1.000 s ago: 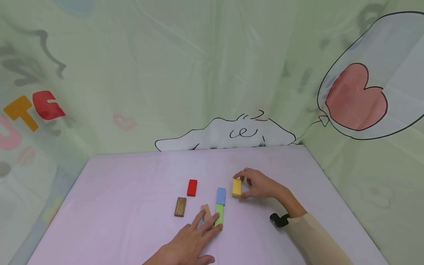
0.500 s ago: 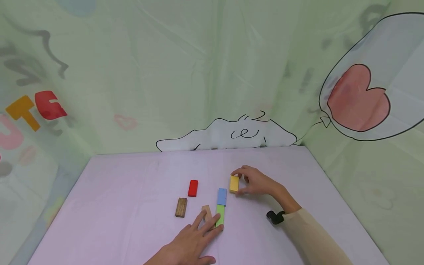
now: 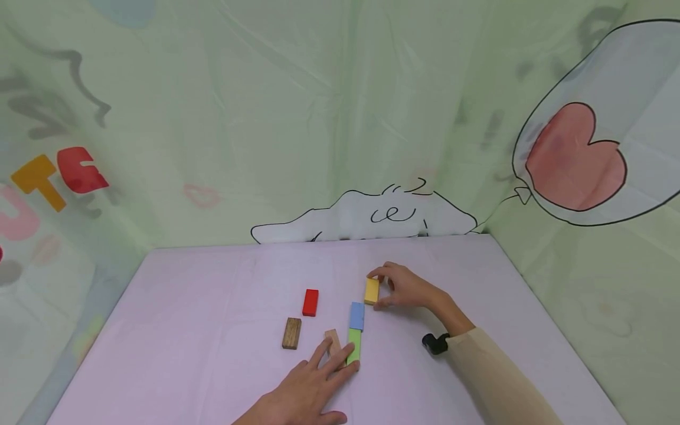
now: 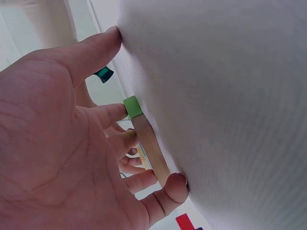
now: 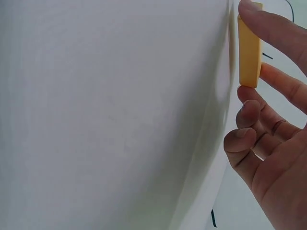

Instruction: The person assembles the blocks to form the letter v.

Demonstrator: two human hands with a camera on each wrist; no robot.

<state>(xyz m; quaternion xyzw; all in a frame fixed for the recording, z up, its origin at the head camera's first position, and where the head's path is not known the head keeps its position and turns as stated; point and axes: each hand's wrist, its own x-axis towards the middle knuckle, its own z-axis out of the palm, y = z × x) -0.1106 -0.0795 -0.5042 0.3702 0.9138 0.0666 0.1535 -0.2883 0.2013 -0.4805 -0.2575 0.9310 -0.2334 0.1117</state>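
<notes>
While your left hand (image 3: 313, 385), fingers apart, touches the green rectangular block (image 3: 353, 347), your right hand (image 3: 408, 287), its grip clamped on the yellow rectangular block (image 3: 372, 291), has brought it leftward, nearer the blue rectangular block (image 3: 357, 316), almost lining up.

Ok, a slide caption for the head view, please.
Right hand pinches a yellow block; left hand touches a green block and pale wooden block.

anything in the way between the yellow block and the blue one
Nothing visible: in the head view, the yellow block, pinched by the right hand, appears above and right of the blue block, with no other block between.
</notes>
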